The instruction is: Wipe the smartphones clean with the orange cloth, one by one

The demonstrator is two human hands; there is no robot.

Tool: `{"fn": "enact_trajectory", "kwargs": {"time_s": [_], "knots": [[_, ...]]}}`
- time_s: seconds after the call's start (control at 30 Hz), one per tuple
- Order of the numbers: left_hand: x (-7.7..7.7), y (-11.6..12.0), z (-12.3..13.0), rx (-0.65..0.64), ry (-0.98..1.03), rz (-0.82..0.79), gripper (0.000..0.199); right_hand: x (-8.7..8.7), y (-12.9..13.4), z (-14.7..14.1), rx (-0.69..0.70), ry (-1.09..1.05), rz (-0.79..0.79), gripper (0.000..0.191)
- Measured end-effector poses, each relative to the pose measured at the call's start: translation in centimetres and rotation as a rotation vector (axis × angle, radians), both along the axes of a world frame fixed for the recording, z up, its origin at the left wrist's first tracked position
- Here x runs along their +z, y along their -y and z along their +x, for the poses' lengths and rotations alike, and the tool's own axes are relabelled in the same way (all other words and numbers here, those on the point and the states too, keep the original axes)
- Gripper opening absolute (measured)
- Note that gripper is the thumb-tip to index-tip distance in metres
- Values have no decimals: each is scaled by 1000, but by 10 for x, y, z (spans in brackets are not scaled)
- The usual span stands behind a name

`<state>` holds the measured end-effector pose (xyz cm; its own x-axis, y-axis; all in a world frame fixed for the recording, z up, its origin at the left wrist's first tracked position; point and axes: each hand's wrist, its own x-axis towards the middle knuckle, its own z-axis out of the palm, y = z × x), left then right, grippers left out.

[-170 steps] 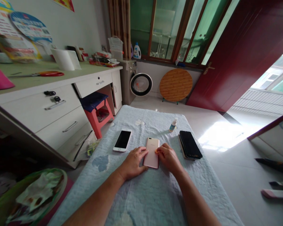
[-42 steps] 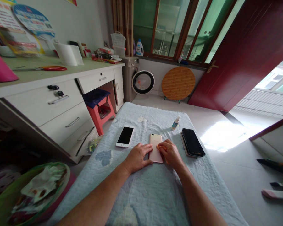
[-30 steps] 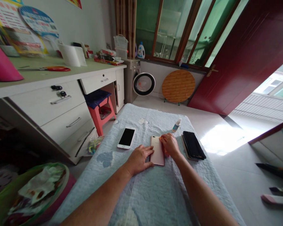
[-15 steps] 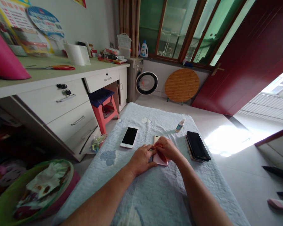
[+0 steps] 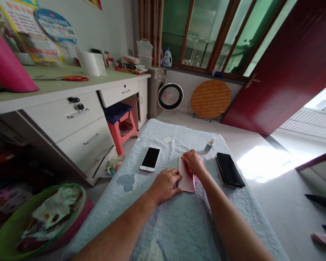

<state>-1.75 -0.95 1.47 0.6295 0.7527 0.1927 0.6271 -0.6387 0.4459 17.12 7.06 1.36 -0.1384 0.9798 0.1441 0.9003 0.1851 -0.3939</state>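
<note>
A rose-pink phone (image 5: 187,180) lies on the pale blue quilted cloth, its plain back facing up. My left hand (image 5: 167,185) presses against its left side, thumb near the bottom corner and fingers bent over the edge, holding it. Pinched in my right hand (image 5: 194,162) is an orange cloth (image 5: 190,170), which touches the upper part of the phone; the fingers hide most of it. To the left, a white phone (image 5: 150,158) lies with its dark screen up. Beyond my right hand stands a small spray bottle (image 5: 209,145).
Black phones or cases (image 5: 229,169) are stacked on the right of the quilted cloth (image 5: 163,224). A waste basket (image 5: 84,206) full of rubbish stands at lower left. A desk (image 5: 57,123) runs along the left, with a red stool (image 5: 125,128) tucked by it.
My right hand has moved with the orange cloth up toward the phone's top end, uncovering more of its pink back. The left hand stays at the phone's left edge.
</note>
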Motion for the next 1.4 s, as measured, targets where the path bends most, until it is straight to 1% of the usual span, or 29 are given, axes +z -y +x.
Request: {"fn": "enact_trajectory", "kwargs": {"time_s": [0.1, 0.17, 0.3, 0.4, 0.47, 0.53, 0.6, 0.83, 1.0, 1.13, 1.33, 1.4], "knots": [[1, 0, 0, -1, 1, 2, 42, 4, 0, -6, 6, 21, -2, 24], [0, 0, 0, 3, 7, -6, 42, 5, 4, -8, 49, 13, -2, 22], [-1, 0, 0, 15, 31, -31, 43, 9, 18, -5, 238, -43, -24, 20], [1, 2, -1, 7, 47, -42, 40, 13, 32, -1, 384, -83, -94, 20], [3, 3, -1, -3, 58, -39, 38, 16, 37, 2, 447, -97, -137, 20], [5, 4, -1, -11, 65, -33, 37, 17, 37, 2, 464, -93, -161, 20], [5, 4, -1, -7, 62, -27, 39, 18, 32, 1, 439, -69, -160, 20], [0, 2, -1, 16, 44, -27, 41, 15, 2, -15, 237, 58, -79, 22], [1, 4, 0, 40, 33, -23, 39, 17, -7, -19, 178, 120, -77, 25], [2, 7, 2, 68, 12, -5, 38, 14, -10, -9, 121, 145, -79, 28], [3, 10, 4, 89, -16, -9, 33, 9, -17, 25, 37, 192, -121, 28], [4, 10, 4, 84, -21, -12, 35, 8, -20, 33, 13, 202, -141, 28]]}}
